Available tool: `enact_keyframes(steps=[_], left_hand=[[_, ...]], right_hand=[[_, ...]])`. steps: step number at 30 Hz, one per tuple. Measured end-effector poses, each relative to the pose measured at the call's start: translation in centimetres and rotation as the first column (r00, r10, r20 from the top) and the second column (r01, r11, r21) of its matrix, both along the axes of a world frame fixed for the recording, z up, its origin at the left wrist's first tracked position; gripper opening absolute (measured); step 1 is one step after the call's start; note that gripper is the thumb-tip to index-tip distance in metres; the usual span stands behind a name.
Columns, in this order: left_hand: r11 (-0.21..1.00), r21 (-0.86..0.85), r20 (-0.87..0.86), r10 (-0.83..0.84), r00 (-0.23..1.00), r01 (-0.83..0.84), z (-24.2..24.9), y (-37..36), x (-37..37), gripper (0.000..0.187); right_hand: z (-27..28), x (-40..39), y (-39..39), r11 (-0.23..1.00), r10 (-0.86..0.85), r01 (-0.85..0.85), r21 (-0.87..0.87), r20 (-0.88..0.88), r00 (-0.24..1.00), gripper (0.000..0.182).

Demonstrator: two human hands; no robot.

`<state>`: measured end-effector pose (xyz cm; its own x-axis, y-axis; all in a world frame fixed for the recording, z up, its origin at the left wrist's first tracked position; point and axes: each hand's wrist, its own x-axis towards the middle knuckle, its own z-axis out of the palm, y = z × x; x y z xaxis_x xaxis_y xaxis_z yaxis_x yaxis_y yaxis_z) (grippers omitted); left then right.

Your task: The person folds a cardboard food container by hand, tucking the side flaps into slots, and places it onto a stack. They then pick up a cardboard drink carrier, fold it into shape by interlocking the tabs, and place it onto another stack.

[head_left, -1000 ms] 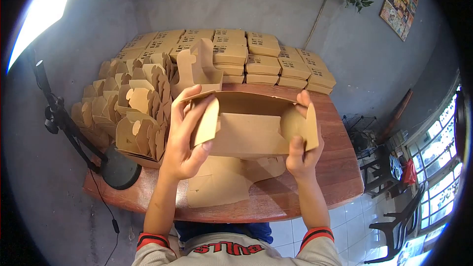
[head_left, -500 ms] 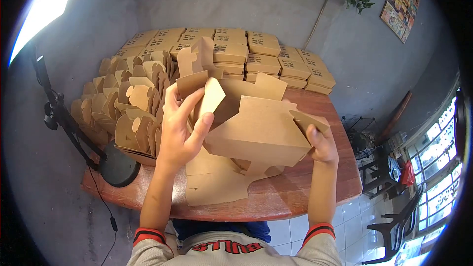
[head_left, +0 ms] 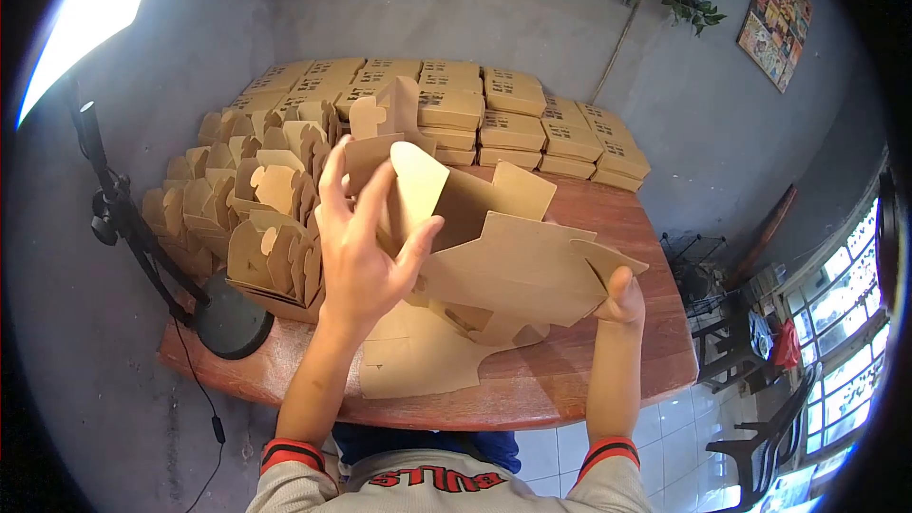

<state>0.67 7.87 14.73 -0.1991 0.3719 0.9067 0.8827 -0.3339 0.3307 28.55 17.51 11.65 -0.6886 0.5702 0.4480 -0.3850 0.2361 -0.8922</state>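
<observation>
A partly folded brown cardboard box is held up above the table, tilted, its flaps standing out at both ends. My left hand grips its left end, fingers spread behind and beside a pale upright flap and the thumb near its lower edge. At the right end my right hand pinches the corner by a side flap, the thumb on the outside and the other fingers mostly hidden. Under the box lies flat, unfolded cardboard, partly covered by it.
Open-topped cardboard boxes stand in rows at the left. Closed printed boxes are stacked along the back of the wooden table. A black lamp stand rests at the left edge. Chairs stand to the right.
The box has tipped, its right end lower and its front panel turned. My left hand has shifted slightly right with the pale flap; my right hand has come down a little.
</observation>
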Motion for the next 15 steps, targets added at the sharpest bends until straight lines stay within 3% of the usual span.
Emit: enact_keyframes(steps=[3, 4, 6, 11, 12, 15], left_hand=[[0.990, -0.085, 0.192, -0.099, 0.976, 0.117, 0.4, -0.4, -0.1, 0.049], [0.983, -0.138, 0.170, -0.099, 0.980, 0.123, 0.6, -0.6, -0.2, 0.042], [0.993, -0.054, 0.018, -0.103, 0.995, 0.103, 0.6, 0.1, -0.6, 0.038], [0.988, 0.033, 0.144, -0.155, 0.977, 0.152, 0.2, 0.1, 0.3, 0.026], [0.988, 0.051, 0.079, -0.150, 0.986, 0.146, -0.4, 0.4, -0.1, 0.039], [0.963, 0.153, 0.180, -0.247, 0.952, 0.221, -1.5, 0.5, -0.2, 0.055]], right_hand=[[1.4, -0.4, -1.1, 0.999, -0.016, 0.013, 0.037, 0.078, 0.997, 0.093], [1.7, -0.4, -1.4, 0.999, -0.027, 0.023, 0.044, 0.104, 0.994, 0.094], [2.1, -0.4, -1.7, 0.997, -0.038, 0.029, 0.066, 0.146, 0.989, 0.097], [2.8, -0.7, -3.0, 0.997, -0.042, 0.029, 0.076, 0.165, 0.985, 0.099], [2.7, -0.6, -3.3, 0.994, -0.071, 0.057, 0.089, 0.167, 0.983, 0.098], [2.5, -0.5, -3.9, 0.972, -0.201, 0.178, 0.151, 0.154, 0.967, 0.091]])
